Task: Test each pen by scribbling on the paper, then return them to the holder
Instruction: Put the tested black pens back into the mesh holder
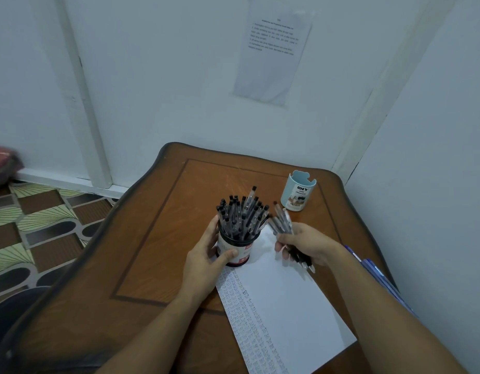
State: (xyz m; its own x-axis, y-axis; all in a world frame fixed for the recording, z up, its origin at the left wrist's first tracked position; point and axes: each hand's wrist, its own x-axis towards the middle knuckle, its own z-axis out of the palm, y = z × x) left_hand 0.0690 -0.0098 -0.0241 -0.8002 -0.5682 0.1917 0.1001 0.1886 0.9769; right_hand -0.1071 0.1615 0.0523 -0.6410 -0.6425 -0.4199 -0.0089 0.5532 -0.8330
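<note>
Now the left hand (pixel 206 255) wraps around a round white-and-red holder (pixel 235 251) crammed with black-capped clear pens (pixel 241 215), standing at the top corner of the white paper sheet (pixel 287 300) on the brown wooden table (pixel 152 238). Just beside it, the right hand (pixel 306 245) closes on a bundle of similar pens (pixel 283 225), tips toward the paper. A pale blue cup organiser (pixel 298 191) stands behind.

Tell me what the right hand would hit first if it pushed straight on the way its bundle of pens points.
Probably the light blue organizer cup. The right hand aims its pen bundle up and slightly left, toward the cup's left side; depth is unclear, so it might pass beside it.
</note>
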